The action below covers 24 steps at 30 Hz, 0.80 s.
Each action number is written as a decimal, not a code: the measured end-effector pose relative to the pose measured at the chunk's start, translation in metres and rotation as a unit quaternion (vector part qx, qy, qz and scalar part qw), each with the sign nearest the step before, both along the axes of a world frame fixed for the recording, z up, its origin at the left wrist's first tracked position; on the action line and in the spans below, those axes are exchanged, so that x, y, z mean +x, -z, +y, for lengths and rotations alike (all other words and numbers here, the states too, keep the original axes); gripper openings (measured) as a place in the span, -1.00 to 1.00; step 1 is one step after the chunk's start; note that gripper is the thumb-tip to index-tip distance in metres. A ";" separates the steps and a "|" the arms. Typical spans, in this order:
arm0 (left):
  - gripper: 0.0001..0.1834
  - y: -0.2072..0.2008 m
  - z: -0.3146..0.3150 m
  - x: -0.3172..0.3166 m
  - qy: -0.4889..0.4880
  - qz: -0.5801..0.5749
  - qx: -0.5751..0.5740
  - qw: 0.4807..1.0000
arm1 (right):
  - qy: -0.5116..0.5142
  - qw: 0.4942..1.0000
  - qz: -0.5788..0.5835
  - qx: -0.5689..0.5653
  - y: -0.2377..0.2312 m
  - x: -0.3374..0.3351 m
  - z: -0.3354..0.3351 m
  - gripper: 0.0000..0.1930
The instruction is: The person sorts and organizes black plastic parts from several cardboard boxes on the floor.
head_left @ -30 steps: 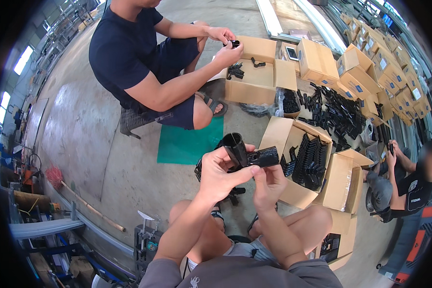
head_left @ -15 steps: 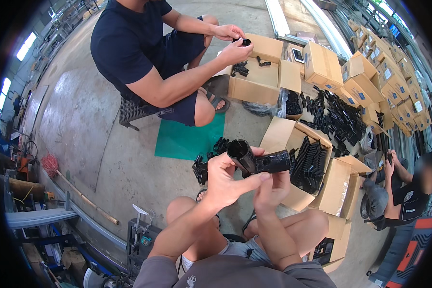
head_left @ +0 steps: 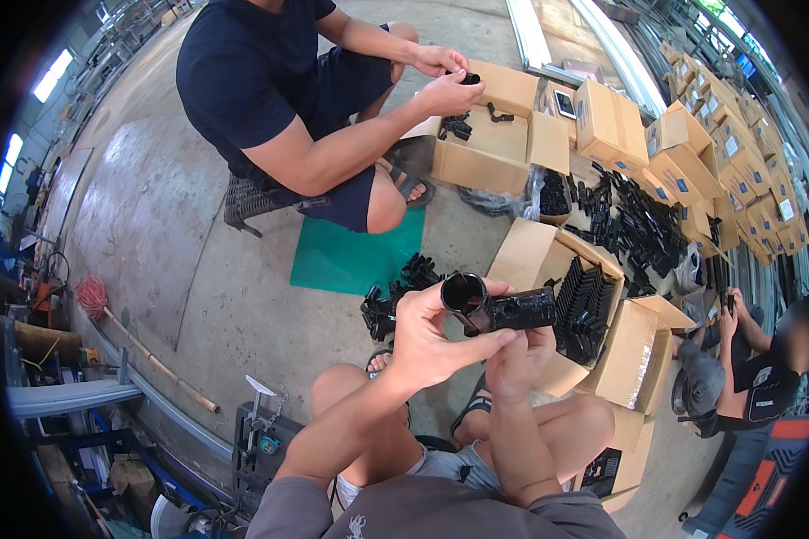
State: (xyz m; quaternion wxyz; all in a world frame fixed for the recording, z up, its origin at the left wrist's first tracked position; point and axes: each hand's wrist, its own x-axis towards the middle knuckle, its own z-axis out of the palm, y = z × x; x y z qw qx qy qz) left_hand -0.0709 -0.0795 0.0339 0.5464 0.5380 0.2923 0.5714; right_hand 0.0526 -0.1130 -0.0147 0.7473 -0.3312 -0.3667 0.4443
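A glossy black pipe fitting [head_left: 523, 310], made of a round open socket joined to a side tube, is held up in front of me. My left hand [head_left: 427, 341] wraps round the socket end, its thumb lying along the underside. At the side tube, my right hand [head_left: 518, 364] grips from below, partly covering it; some of its fingers are hidden. The socket's open mouth faces up. Behind my left hand, a pile of black fittings [head_left: 382, 310] lies on the floor by a green sheet [head_left: 333, 256].
To the right, an open carton [head_left: 521, 256] holds stacked black fittings [head_left: 586, 305]. Many loose black parts [head_left: 634, 216] cover the floor beyond it. A co-worker [head_left: 243, 99] sits ahead, handling a black part over another carton [head_left: 481, 171]. Another person [head_left: 760, 368] sits far right.
Both hands have shifted slightly right and down with the fitting. Its socket has tipped so that more of the open mouth shows.
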 end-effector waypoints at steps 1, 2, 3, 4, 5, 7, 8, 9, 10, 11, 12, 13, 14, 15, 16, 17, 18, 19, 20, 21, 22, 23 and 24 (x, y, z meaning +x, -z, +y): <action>-0.52 -0.001 0.000 0.002 -0.006 -0.002 0.001 1.000 | -0.003 1.000 -0.016 0.005 0.001 0.003 0.000 -0.74; -0.53 -0.002 0.000 0.002 -0.012 -0.003 0.003 1.000 | -0.008 0.999 -0.031 0.012 0.001 0.006 0.001 -0.75; -0.53 -0.002 0.000 0.002 -0.011 0.004 0.001 1.000 | -0.012 0.999 -0.045 0.018 0.002 0.009 0.001 -0.75; -0.53 -0.001 -0.001 0.001 -0.010 0.011 0.000 1.000 | -0.018 0.999 -0.040 0.011 0.003 0.010 0.000 -0.75; -0.53 -0.001 0.000 0.002 -0.008 0.018 -0.001 1.000 | -0.023 0.999 -0.035 0.004 0.004 0.013 0.000 -0.75; -0.53 -0.003 -0.001 0.002 -0.013 0.027 0.005 1.000 | -0.040 0.999 0.004 -0.006 0.004 0.013 -0.001 -0.75; -0.53 -0.004 -0.001 0.003 -0.014 0.031 0.007 0.999 | -0.051 0.998 0.038 -0.010 0.002 0.011 -0.002 -0.74; -0.53 -0.004 -0.001 0.004 -0.015 0.030 0.011 0.999 | -0.061 0.995 0.072 -0.014 0.000 0.008 -0.003 -0.73; -0.53 -0.003 -0.001 0.005 -0.016 0.030 0.015 0.999 | -0.064 0.993 0.099 -0.027 -0.002 0.005 -0.004 -0.71; -0.53 -0.003 -0.001 0.005 -0.018 0.030 0.019 0.999 | -0.066 0.989 0.127 -0.039 -0.003 0.001 -0.005 -0.69; -0.52 -0.003 -0.001 0.004 -0.017 0.036 0.028 0.999 | -0.069 0.984 0.154 -0.051 -0.006 -0.002 -0.006 -0.67; -0.51 -0.003 0.001 0.003 -0.017 0.042 0.037 0.998 | -0.074 0.983 0.158 -0.055 -0.010 -0.004 -0.006 -0.65; -0.51 -0.002 0.002 0.002 -0.017 0.049 0.045 0.998 | -0.079 0.982 0.163 -0.059 -0.015 -0.006 -0.006 -0.63; -0.52 -0.003 0.001 0.001 -0.022 0.061 0.043 0.997 | -0.084 0.980 0.168 -0.063 -0.017 -0.007 -0.006 -0.61; -0.54 -0.004 0.001 0.000 -0.026 0.074 0.040 0.996 | -0.092 0.980 0.163 -0.063 -0.013 -0.006 -0.006 -0.59; -0.55 -0.005 0.001 -0.001 -0.031 0.086 0.038 0.995 | -0.100 0.981 0.157 -0.063 -0.009 -0.003 -0.006 -0.57; -0.56 -0.005 0.000 -0.001 -0.028 0.080 0.030 0.996 | -0.108 0.981 0.151 -0.063 -0.006 0.000 -0.007 -0.55; -0.56 -0.004 0.000 -0.001 -0.024 0.074 0.022 0.997 | -0.113 0.981 0.144 -0.061 -0.005 0.001 -0.007 -0.55; -0.57 -0.004 0.000 -0.001 -0.021 0.069 0.014 0.997 | -0.119 0.982 0.137 -0.058 -0.006 0.001 -0.007 -0.54; -0.56 -0.004 0.000 -0.001 -0.027 0.078 0.021 0.996 | -0.125 0.982 0.131 -0.055 -0.008 0.000 -0.006 -0.54; -0.56 -0.005 0.001 -0.001 -0.033 0.088 0.027 0.995 | -0.123 0.977 0.151 -0.082 -0.013 0.000 -0.007 -0.55; -0.55 -0.005 0.002 -0.001 -0.038 0.096 0.033 0.994 | -0.119 0.972 0.170 -0.109 -0.024 0.000 -0.008 -0.57; -0.54 -0.005 0.004 -0.002 -0.053 0.114 0.056 0.991 | -0.114 0.966 0.189 -0.136 -0.029 0.000 -0.009 -0.58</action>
